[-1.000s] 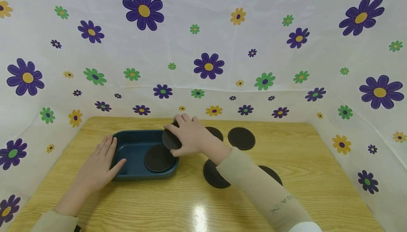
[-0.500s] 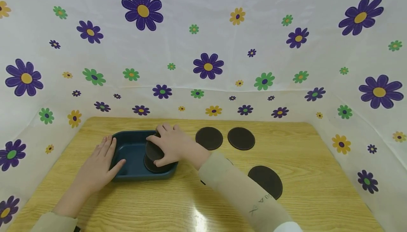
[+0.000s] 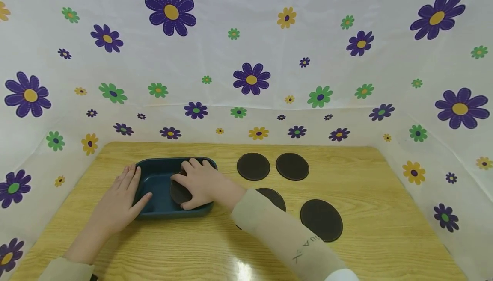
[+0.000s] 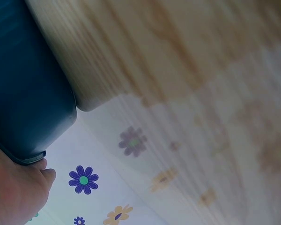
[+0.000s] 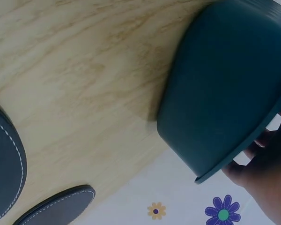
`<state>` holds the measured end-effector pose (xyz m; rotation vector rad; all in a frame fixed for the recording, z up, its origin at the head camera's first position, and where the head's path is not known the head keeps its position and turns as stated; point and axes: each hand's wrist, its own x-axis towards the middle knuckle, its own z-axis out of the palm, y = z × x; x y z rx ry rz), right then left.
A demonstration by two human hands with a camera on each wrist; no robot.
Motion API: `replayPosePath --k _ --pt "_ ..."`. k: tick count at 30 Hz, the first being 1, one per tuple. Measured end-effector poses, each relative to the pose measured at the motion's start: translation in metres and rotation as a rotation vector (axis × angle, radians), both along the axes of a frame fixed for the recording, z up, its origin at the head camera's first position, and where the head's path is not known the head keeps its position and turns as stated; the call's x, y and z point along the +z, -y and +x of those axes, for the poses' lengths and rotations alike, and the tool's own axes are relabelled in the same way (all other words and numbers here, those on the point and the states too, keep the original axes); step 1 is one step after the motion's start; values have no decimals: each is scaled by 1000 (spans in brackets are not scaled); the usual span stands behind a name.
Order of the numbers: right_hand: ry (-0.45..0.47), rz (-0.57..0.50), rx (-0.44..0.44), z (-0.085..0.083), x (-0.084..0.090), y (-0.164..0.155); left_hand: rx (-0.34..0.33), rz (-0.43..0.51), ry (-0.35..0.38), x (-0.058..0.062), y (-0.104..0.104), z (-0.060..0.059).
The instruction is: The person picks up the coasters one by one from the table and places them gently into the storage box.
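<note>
A dark blue rectangular tub [image 3: 173, 214] stands on the left part of the wooden table. My left hand [image 3: 118, 197] rests on its left end, fingers straight along the rim and thumb over the near corner. My right hand [image 3: 202, 186] reaches inside the tub's right half and holds a round dark coaster [image 3: 180, 190] by its edges. Another coaster in that half is hidden beneath the hand and the held one. In the right wrist view, the fingers [image 5: 236, 173] show beyond the tub's wall [image 5: 220, 93].
Right of the tub, several dark round coasters lie flat: two at the back, a left one [image 3: 253, 166] and a right one [image 3: 292, 166], and a nearer one [image 3: 321, 220]. My right sleeve partly covers another coaster [image 3: 275, 197]. A flowered cloth [image 3: 250, 50] encloses the table's back and sides.
My right hand has moved left and down with the coaster, from above the tub's right rim to inside it. The left hand has stayed in place.
</note>
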<state>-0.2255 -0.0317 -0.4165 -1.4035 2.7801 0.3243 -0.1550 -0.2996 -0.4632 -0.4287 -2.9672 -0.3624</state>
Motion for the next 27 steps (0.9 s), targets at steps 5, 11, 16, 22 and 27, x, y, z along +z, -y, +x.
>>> replayPosePath --k 5,11,16,22,27 --pt "-29 17 -8 1 -4 1 6 1 13 1 -1 -1" --pt "-41 18 -18 1 -3 0 11 -1 11 1 0 -2" --pt "-33 14 -22 -1 -2 -4 10 -8 12 1 -1 -2" --pt "-24 -18 -41 -3 5 -15 5 -3 5 1 -1 -1" --pt "-21 6 -60 -7 16 -28 2 -4 9 0 0 0"
